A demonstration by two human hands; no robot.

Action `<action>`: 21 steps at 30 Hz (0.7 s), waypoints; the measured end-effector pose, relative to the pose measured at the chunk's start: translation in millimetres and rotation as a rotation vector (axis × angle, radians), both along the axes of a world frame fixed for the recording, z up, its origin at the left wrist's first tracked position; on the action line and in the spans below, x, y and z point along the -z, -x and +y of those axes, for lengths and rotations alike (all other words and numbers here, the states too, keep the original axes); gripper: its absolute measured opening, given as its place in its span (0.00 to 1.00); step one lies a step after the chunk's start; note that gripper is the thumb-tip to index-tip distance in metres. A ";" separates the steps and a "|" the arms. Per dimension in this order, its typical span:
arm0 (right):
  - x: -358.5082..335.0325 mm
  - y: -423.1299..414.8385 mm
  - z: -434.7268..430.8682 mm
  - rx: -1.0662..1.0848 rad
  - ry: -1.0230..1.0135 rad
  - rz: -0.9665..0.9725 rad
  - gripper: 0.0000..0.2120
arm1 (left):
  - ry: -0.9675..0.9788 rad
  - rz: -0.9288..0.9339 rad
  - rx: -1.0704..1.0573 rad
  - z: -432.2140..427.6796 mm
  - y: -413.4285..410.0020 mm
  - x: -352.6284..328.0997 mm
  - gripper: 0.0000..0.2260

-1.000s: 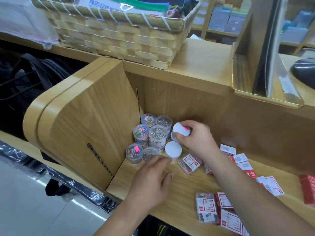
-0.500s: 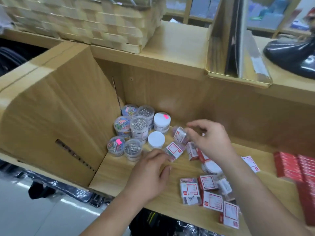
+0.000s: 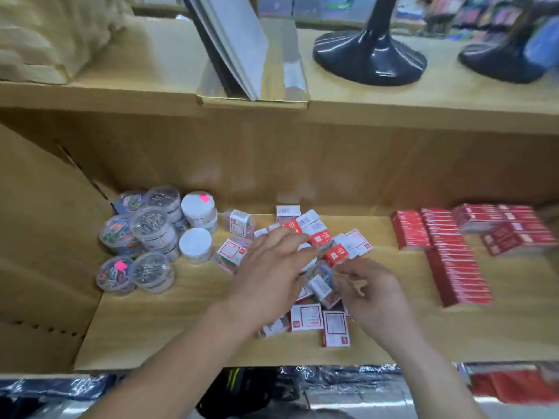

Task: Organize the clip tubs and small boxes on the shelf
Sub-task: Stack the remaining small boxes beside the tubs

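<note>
Several clear round clip tubs (image 3: 142, 234) stand packed in the shelf's left corner, with two white-lidded tubs (image 3: 196, 246) beside them. A loose pile of small red-and-white boxes (image 3: 317, 234) lies mid-shelf. My left hand (image 3: 272, 270) reaches over the pile with its fingers stretched out, above a white round lid (image 3: 309, 259) that is partly hidden. My right hand (image 3: 375, 291) is at the pile's right side, fingers curled next to a small box (image 3: 322, 287). Motion blur hides whether it holds the box.
Stacks of red boxes (image 3: 453, 261) fill the shelf's right part. A wooden side panel (image 3: 45, 237) closes the left end. On the upper shelf (image 3: 363, 95) stand a display holder (image 3: 242, 55) and two dark stand bases (image 3: 369, 55). Bags lie below the shelf edge.
The view has swung right and down. My left hand moved from the shelf front onto the box pile. My right hand left the white-lidded tub and dropped to the pile's right side.
</note>
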State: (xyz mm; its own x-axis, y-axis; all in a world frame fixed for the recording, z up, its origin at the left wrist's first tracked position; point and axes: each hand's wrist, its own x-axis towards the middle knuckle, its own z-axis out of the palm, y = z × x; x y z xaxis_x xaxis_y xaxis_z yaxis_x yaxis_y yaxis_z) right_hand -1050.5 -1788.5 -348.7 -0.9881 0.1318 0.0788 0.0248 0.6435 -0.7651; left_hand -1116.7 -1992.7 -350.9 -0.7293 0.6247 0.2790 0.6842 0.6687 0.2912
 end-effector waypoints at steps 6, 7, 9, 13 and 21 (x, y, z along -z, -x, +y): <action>17.8 -11.0 20.9 0.081 -0.043 -0.068 0.10 | 0.364 -0.028 0.016 22.1 31.0 -5.1 0.13; 17.2 -12.8 19.4 0.070 -0.034 -0.070 0.08 | 0.390 -0.031 0.008 24.9 33.6 -5.7 0.15; 16.0 -14.5 12.2 0.058 -0.048 -0.073 0.11 | 0.421 -0.042 -0.009 29.3 37.5 -5.2 0.18; 13.0 -14.7 -3.7 0.067 -0.194 -0.096 0.23 | 0.292 -0.036 -0.018 25.6 34.7 -6.7 0.18; 4.9 -3.7 -18.4 0.106 -0.322 -0.033 0.17 | -0.230 -0.004 -0.289 -43.3 -9.5 -34.2 0.20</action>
